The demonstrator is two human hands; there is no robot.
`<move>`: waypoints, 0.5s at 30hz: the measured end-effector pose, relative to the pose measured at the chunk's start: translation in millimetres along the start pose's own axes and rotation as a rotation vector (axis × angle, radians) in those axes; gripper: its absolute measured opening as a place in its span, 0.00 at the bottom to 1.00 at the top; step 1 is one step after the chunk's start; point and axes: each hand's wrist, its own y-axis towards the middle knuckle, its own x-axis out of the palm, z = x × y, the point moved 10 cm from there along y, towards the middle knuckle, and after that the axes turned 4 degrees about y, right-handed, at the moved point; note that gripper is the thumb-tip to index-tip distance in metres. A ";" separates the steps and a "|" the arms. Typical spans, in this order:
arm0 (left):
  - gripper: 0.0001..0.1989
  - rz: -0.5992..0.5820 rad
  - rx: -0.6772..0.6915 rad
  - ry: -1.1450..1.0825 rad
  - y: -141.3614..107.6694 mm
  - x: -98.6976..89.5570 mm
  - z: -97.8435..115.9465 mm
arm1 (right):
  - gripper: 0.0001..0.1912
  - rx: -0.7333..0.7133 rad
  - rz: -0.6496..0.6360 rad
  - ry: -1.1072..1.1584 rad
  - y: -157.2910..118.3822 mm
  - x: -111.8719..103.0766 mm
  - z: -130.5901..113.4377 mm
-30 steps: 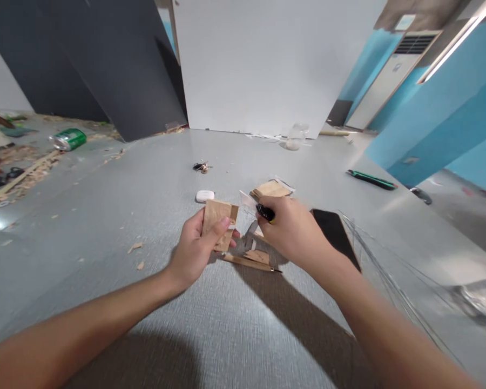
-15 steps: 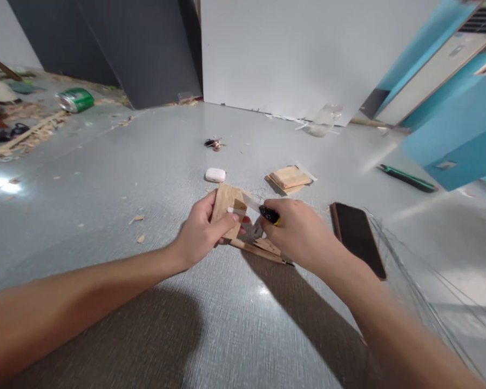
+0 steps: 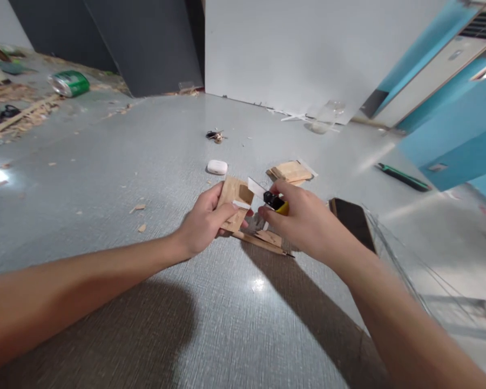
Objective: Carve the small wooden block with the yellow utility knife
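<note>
A thin light-brown wooden piece [image 3: 230, 193] is held in my left hand [image 3: 204, 221], its thumb pressing a small white strip [image 3: 242, 205] on the surface. My right hand [image 3: 302, 219] is closed around a yellow and black utility knife [image 3: 276, 202]. The knife's wide pale blade [image 3: 256, 187] points left, close to the right edge of the wooden piece; whether they touch is unclear. Below the hands, a wooden stick [image 3: 259, 242] with a dark tip and some wood scraps [image 3: 269, 236] lie on the floor.
Beyond my hands are a white case [image 3: 217, 167], stacked wooden pieces [image 3: 290, 171] and a small dark cluster [image 3: 215, 136]. On the right lie a phone [image 3: 352, 222] and a green-black tool [image 3: 405, 178]. A green can [image 3: 68, 84] lies at the far left among shavings.
The knife has tilted and its blade has lifted slightly away from the wooden piece, showing more yellow handle. My right hand has shifted a little up. The view has moved slightly.
</note>
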 end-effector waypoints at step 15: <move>0.17 -0.006 0.041 0.003 -1.1 2.8 7.8 | 0.18 -0.091 0.006 0.150 -4.8 -7.9 -16.5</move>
